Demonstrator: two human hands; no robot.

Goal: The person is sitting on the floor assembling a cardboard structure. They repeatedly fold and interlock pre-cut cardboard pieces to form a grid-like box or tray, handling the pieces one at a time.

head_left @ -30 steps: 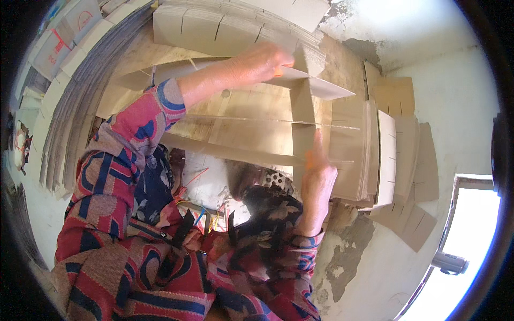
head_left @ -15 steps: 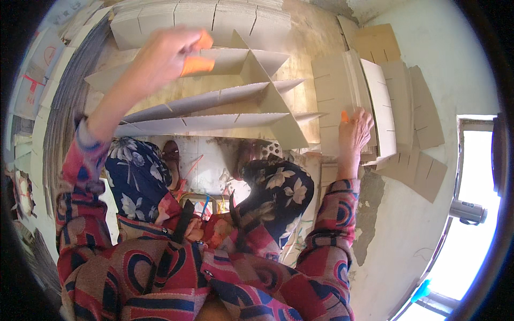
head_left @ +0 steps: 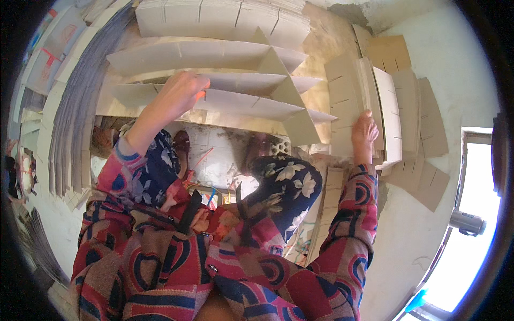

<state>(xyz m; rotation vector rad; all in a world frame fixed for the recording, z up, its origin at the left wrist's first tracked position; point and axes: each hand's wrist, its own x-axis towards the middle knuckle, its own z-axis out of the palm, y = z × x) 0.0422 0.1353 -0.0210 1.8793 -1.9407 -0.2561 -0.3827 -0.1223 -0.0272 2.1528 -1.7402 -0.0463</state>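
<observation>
- Since half a second ago, my left grip point(head_left: 179, 93) has moved from beside the far strip to above the two nearer ones, its parted fingertips now drawn together; my right grip point(head_left: 365, 134) remains at the stack on the right.
- Under everything lies a pale wooden bench point(head_left: 319, 45), faintly stained.
- Along my left, a tall curved pile point(head_left: 88, 93) shows layered grey edges.
- Across the far side sits a thick stack point(head_left: 219, 18) of slotted card, dark slits running down its face.
- To the right, near the wall, stands another slotted stack point(head_left: 342, 96), with loose sheets point(head_left: 420, 107) fanned beyond it.
- Between these, in front of me on the bench, is the cardboard divider: three long grey-beige strips point(head_left: 193, 56) set on edge, roughly side by side, thin and slightly bowed.
- One shorter cross strip point(head_left: 300, 117) runs slantwise through them near their right ends, leaving short tips poking past it.
- My left fingers are curled nearly closed by the nearest strip's upper edge; I cannot tell whether they pinch it.
- My right fingers rest close together over the stack's sheet edges; whether they have hold of one, I cannot tell.
- Smallest, an orange cover point(head_left: 200, 95) caps a left fingertip.
</observation>
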